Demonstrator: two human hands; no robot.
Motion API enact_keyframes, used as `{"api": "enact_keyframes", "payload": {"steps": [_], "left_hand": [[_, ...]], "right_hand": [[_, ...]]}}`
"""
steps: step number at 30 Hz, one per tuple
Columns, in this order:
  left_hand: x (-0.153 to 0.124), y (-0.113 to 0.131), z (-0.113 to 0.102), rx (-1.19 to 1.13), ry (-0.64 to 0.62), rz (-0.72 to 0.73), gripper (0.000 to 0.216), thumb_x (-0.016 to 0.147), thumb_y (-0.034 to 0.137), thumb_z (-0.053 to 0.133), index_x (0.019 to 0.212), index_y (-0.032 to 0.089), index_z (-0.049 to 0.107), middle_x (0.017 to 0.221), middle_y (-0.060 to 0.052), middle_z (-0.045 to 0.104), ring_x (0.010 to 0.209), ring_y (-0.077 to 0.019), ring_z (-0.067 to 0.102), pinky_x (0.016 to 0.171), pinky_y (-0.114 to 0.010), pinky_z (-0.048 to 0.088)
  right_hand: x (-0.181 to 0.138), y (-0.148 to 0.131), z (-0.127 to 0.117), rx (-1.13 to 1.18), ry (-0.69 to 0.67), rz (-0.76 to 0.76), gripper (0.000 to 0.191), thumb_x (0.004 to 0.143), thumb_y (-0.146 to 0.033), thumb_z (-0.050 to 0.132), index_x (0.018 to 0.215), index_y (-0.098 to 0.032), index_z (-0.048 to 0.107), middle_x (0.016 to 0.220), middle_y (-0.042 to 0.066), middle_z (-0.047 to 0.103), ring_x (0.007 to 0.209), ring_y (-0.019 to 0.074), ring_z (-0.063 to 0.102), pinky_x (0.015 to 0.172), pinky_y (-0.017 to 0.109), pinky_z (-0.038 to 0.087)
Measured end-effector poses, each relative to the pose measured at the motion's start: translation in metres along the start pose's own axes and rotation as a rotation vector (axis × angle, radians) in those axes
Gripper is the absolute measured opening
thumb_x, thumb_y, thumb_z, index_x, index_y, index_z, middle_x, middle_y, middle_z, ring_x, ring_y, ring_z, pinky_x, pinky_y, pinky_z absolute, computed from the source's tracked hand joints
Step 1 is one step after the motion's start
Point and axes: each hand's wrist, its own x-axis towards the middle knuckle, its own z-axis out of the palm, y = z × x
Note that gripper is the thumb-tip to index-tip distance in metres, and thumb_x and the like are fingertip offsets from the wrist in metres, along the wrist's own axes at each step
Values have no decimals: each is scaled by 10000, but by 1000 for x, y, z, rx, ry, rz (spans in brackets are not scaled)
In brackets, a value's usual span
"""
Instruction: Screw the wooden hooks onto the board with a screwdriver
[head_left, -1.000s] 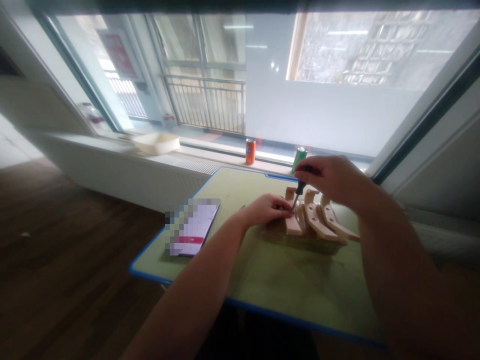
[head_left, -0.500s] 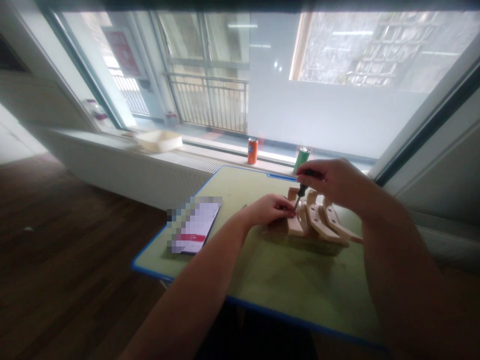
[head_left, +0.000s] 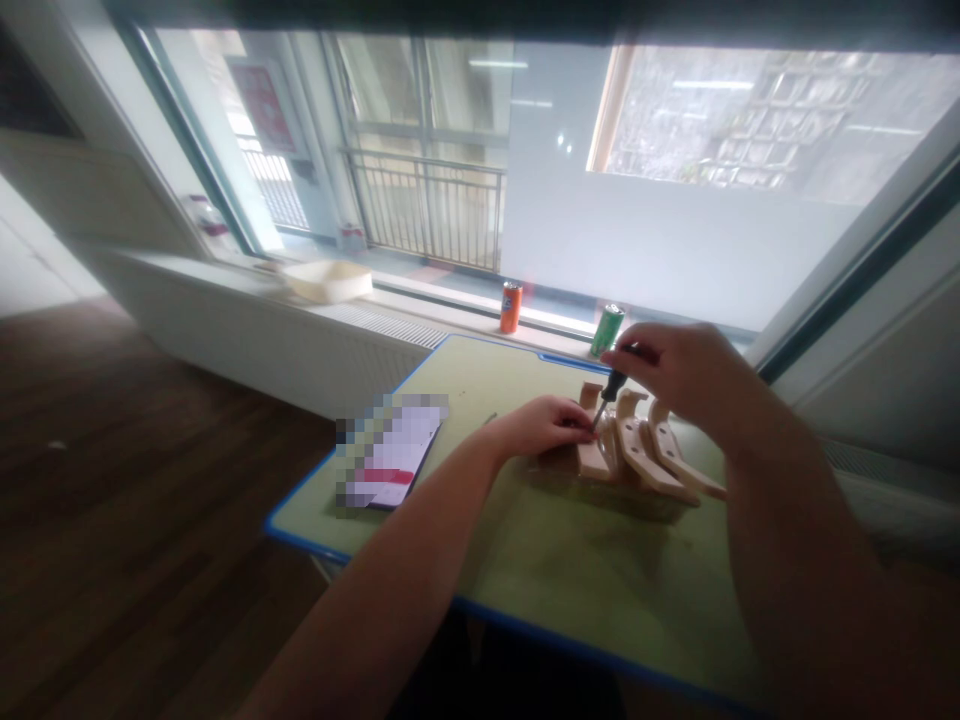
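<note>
Three tan, curved wooden pieces [head_left: 637,452] sit right on one green, blue-edged table [head_left: 525,560]; two metal cans [head_left: 511,308], orange and green, stand far. The right hand's [head_left: 675,366] grip holds one black-handled screwdriver [head_left: 613,387] at the leftmost piece; the left hand's [head_left: 541,426] narrow grip there hides any contents. Since earlier, the screwdriver leans slightly more rightward.

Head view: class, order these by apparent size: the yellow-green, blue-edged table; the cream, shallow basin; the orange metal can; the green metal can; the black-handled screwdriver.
1. Table
2. Basin
3. Orange can and green can: too alike to rank
Screwdriver: unranked; the right hand hides part of it
</note>
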Motion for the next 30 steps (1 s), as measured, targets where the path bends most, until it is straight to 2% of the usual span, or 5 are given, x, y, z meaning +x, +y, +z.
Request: {"api": "enact_keyframes", "payload": {"steps": [10, 15, 20, 23, 30], "left_hand": [[0, -2, 0, -1, 7, -40, 279, 799, 350, 590, 974, 157, 690, 953, -38, 676, 858, -142, 598, 782, -231, 427], [0, -4, 1, -14, -1, -29, 290, 795, 356, 591, 983, 159, 692, 962, -44, 678, 863, -146, 598, 790, -240, 431], [0, -5, 1, -8, 3, -16, 292, 789, 349, 600, 991, 158, 693, 961, -46, 675, 855, -146, 597, 779, -239, 429], [1, -5, 0, -5, 3, -5, 294, 787, 347, 603, 991, 155, 694, 959, -47, 675, 851, -147, 596, 782, -238, 427], [1, -4, 0, 3, 1, -13, 290, 790, 345, 601, 988, 156, 696, 937, -41, 678, 832, -142, 595, 779, -232, 421]], "right_hand": [[-2, -10, -4, 19, -86, 3, 341, 902, -355, 371, 809, -169, 641, 673, 49, 624, 515, 123, 474, 511, 269, 313], [-1, -8, 1, 173, -5, -5, 332, 892, -343, 397, 1114, -205, 602, 740, 38, 654, 538, 132, 516, 526, 266, 353], [5, -2, 9, 81, 70, 18, 303, 844, -444, 486, 827, -194, 657, 675, 31, 640, 541, 128, 521, 530, 265, 360], [6, -1, 9, -19, 99, 22, 329, 842, -453, 485, 795, -183, 668, 678, 48, 649, 551, 146, 534, 540, 282, 369], [1, -5, 4, 122, 58, -62, 338, 877, -307, 422, 1105, -226, 658, 1005, 69, 693, 821, 217, 643, 700, 333, 472]]}}
